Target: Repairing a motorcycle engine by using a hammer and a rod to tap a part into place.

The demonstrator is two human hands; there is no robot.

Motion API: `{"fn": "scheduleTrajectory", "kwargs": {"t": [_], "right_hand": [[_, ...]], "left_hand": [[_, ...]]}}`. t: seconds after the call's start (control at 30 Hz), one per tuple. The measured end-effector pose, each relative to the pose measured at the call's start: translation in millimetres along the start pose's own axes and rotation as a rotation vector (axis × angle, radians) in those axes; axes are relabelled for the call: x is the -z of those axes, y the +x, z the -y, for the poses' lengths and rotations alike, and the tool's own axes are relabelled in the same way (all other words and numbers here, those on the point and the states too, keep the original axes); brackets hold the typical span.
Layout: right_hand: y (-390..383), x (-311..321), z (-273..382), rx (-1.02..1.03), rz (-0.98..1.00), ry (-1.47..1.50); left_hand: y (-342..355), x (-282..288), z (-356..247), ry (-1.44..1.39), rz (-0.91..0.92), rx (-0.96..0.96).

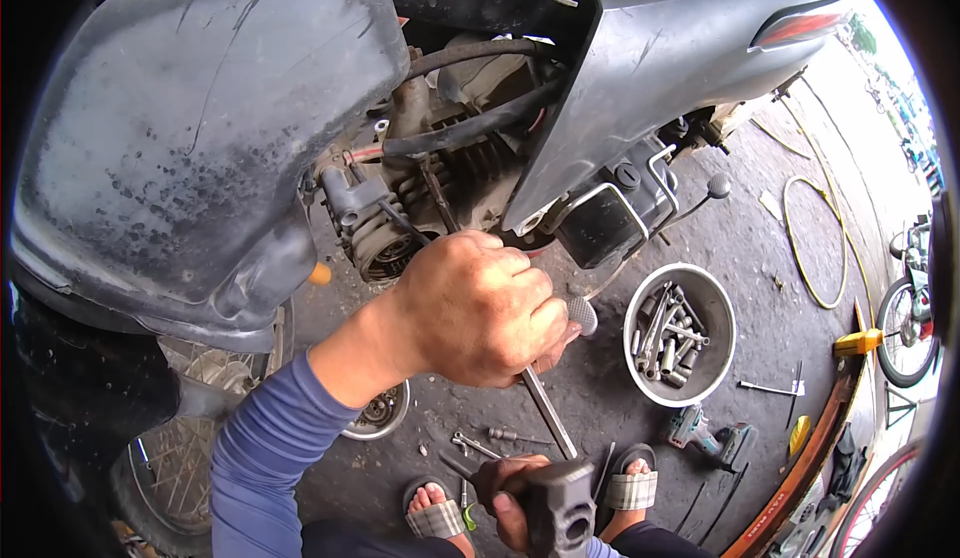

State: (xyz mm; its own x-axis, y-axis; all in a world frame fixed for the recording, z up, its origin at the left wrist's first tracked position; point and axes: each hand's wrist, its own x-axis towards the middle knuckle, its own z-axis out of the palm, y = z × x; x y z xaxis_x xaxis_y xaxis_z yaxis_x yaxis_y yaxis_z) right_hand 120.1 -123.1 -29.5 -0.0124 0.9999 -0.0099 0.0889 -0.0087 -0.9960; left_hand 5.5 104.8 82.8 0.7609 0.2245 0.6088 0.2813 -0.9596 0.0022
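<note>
Watching remotely, I see left hand [480,308] fisted round straight silver metal bar [550,415], seemingly steadying it toward grey finned metal engine [470,165]; right hand [506,506] grips dark blocky steel hammer [557,493] near bar's lower end.

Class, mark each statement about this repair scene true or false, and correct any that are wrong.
1. The left hand grips a metal bar. True.
2. The right hand is empty. False: it holds a hammer-like tool.
3. The round metal bowl has metal tools in it. True.
4. The power tool lies inside that bowl. False: it lies on the ground, outside it.
5. The sleeve on the left arm is blue. True.
</note>
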Motion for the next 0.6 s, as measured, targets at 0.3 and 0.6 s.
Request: {"fn": "scheduleTrajectory", "kwargs": {"t": [0.3,0.6], "right_hand": [[26,2,37,-0.008,0.098,0.701],[33,2,36,0.109,0.142,0.760]], "left_hand": [[-2,7,-1,0.012,0.117,-0.002],[-3,1,1,-0.011,0.072,0.008]]}}
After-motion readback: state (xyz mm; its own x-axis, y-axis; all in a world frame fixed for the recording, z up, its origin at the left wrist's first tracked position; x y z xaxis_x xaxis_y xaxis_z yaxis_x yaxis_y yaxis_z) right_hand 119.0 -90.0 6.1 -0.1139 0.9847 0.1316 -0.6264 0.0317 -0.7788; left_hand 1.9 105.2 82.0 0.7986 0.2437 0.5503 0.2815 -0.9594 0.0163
